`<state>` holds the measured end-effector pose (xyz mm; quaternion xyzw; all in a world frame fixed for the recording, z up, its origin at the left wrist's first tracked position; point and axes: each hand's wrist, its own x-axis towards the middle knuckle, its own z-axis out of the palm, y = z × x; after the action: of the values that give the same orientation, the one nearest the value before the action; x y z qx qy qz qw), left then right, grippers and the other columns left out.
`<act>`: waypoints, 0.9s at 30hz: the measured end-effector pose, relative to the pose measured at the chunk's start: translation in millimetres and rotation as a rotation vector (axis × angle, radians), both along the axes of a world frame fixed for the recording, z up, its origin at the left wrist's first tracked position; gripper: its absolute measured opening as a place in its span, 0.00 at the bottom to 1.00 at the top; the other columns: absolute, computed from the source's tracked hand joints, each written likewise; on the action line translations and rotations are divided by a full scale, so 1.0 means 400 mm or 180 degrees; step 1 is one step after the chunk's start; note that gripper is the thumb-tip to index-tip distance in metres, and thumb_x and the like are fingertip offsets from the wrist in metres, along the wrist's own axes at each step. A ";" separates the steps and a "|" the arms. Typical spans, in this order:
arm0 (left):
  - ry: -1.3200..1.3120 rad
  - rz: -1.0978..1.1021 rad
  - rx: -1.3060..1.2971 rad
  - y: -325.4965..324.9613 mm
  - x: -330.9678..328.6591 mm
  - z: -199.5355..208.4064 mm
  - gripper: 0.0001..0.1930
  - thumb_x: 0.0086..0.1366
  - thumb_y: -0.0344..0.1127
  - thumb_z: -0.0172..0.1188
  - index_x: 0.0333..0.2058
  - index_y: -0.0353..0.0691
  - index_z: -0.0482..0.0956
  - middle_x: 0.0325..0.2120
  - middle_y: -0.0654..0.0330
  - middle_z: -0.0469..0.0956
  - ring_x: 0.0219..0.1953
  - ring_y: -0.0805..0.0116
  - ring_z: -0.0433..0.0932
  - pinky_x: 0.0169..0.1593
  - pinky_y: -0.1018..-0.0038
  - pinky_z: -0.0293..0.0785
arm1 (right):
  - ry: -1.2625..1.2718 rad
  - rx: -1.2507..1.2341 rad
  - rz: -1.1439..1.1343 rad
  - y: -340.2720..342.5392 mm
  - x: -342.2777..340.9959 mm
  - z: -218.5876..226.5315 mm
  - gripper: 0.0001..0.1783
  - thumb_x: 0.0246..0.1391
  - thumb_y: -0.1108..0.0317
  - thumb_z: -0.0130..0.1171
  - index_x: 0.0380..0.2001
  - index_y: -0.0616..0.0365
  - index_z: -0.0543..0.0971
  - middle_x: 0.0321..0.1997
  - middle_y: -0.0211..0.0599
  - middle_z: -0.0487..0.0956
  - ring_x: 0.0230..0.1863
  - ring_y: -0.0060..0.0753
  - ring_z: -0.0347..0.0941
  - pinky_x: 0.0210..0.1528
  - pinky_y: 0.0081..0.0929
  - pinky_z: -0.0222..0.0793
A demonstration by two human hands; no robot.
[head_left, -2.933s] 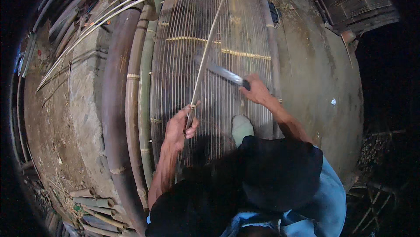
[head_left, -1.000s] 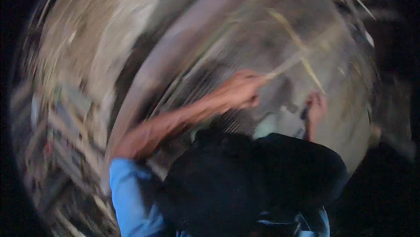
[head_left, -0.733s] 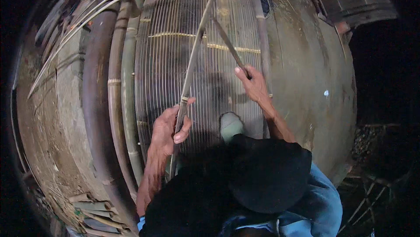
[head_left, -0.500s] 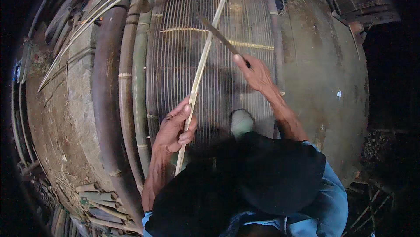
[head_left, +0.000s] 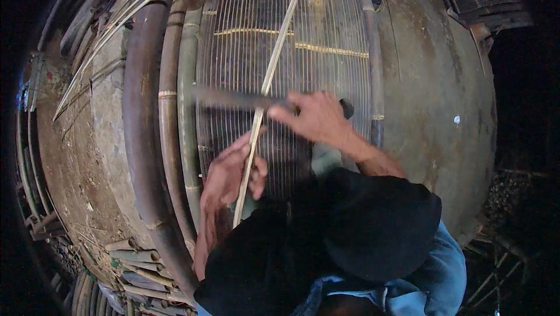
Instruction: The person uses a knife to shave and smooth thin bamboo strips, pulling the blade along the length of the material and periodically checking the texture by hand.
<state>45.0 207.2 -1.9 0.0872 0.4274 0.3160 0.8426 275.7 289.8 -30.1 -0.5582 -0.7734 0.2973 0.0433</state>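
Note:
A long pale bamboo strip (head_left: 279, 51) runs slantwise from the far edge down toward my body. My left hand (head_left: 230, 170) is closed around its near part, thumb and fingers on either side. In my right hand (head_left: 315, 115) is a knife, gripped by the handle. Its dark blade (head_left: 230, 98), smeared by motion, lies across the strip just beyond my left hand and points left. Whether the edge touches the strip I cannot tell. Beneath both hands spreads a slatted bamboo panel (head_left: 338, 74) with yellowish cross ties.
Thick bamboo poles (head_left: 143, 100) lie lengthwise along the panel's left side. Thin pale strips (head_left: 108, 42) arch over the far left. Cut bamboo pieces (head_left: 137, 256) are piled at the near left. Concrete floor (head_left: 431, 94) extends on the right.
My right hand has come nearer and to the left, and the knife has turned from pointing away to lying crosswise over the strip. My left hand stays on the strip, its fingers slightly looser.

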 end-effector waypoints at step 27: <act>0.0403 0.0213 0.0265 0.021 0.044 0.040 0.23 0.78 0.43 0.43 0.67 0.45 0.64 0.12 0.69 0.62 0.06 0.82 0.56 0.07 0.83 0.51 | 0.0262 0.0240 0.0896 -0.050 -0.024 0.047 0.43 0.53 0.22 0.49 0.22 0.58 0.82 0.17 0.54 0.78 0.24 0.59 0.79 0.31 0.54 0.75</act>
<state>62.6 215.7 14.2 0.1277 0.4689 0.3553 0.7985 266.3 269.8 -11.3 -0.4295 -0.8522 0.2938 0.0538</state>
